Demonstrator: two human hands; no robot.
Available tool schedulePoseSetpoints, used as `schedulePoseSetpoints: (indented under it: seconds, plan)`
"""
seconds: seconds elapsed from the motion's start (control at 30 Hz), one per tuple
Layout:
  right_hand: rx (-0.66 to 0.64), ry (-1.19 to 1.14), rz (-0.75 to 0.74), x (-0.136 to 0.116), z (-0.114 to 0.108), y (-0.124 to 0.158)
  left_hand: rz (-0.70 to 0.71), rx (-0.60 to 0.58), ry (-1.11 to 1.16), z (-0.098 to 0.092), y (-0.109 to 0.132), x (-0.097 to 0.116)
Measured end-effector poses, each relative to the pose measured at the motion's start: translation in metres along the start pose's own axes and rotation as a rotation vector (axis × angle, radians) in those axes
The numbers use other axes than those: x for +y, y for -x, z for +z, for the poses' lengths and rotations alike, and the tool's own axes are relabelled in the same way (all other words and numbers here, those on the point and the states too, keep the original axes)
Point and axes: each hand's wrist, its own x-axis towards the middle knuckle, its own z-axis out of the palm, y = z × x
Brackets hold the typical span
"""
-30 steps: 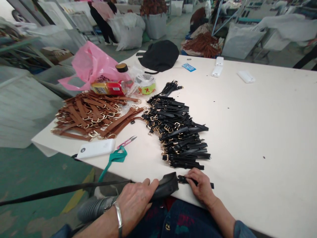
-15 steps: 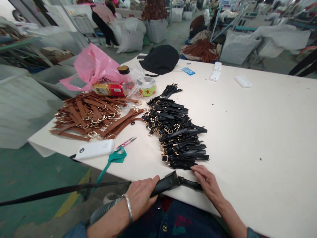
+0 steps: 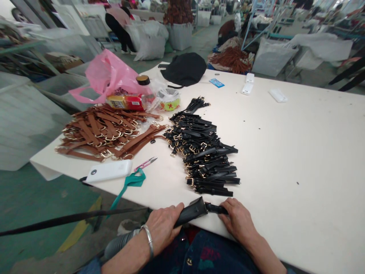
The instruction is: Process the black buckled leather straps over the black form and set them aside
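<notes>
My left hand point(image 3: 165, 222), with a silver bangle at the wrist, is closed around the wide padded part of a black leather strap point(image 3: 191, 212) at the table's near edge. From its open end a narrow black buckle tab point(image 3: 214, 208) sticks out to the right. The fingers of my right hand point(image 3: 236, 217) are closed on that tab. A long narrow band point(image 3: 71, 217) trails off to the left beyond my left hand. Just past the hands lies a pile of black buckle tabs point(image 3: 211, 156) with gold buckles.
Brown straps point(image 3: 94, 133) with metal rings are heaped at left, below a pink plastic bag point(image 3: 108, 76). Thread snips point(image 3: 146, 163), a teal ribbon point(image 3: 135, 179) and a white power bank point(image 3: 110, 171) lie near the front edge. A black cap point(image 3: 185, 68) sits at the back.
My right hand has moved slightly left and down, away from the pile, and its fingers have closed on the tab. My left hand has stayed in place.
</notes>
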Motion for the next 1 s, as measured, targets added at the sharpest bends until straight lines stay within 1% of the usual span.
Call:
schedulePoseSetpoints:
  seconds: [0.13,0.23,0.33,0.4,0.47,0.57,0.63,0.77,0.9,1.0]
  plan:
    - [-0.062,-0.086,0.063,-0.008,0.005,-0.007,0.004,0.022,0.022,0.002,0.001,-0.001]
    - [-0.078,-0.172,0.108,-0.01,0.007,-0.011,0.002,0.017,0.039,0.002,0.002,-0.001]
    - [-0.091,-0.287,0.086,-0.008,0.008,-0.014,-0.004,0.018,0.041,-0.001,0.004,-0.001]
    - [-0.057,-0.34,0.035,-0.004,0.008,-0.014,-0.02,0.02,0.044,-0.006,0.008,-0.003]
    - [0.03,-0.358,-0.03,-0.002,0.006,-0.013,-0.05,0.014,0.058,-0.014,0.013,-0.006]
    - [0.19,-0.313,-0.148,-0.002,0.002,-0.011,-0.108,0.014,0.092,-0.027,0.022,-0.011]
    - [0.235,-0.219,-0.223,-0.004,0.0,-0.011,-0.133,0.018,0.116,-0.034,0.027,-0.014]
    - [0.167,-0.005,-0.336,-0.002,0.009,-0.013,-0.142,0.034,0.142,-0.036,0.031,-0.018]
    - [0.123,0.04,-0.398,0.009,0.027,-0.012,-0.135,0.032,0.131,-0.029,0.031,-0.019]
    - [0.113,0.075,-0.394,0.012,0.031,-0.012,-0.133,0.018,0.14,-0.024,0.03,-0.019]
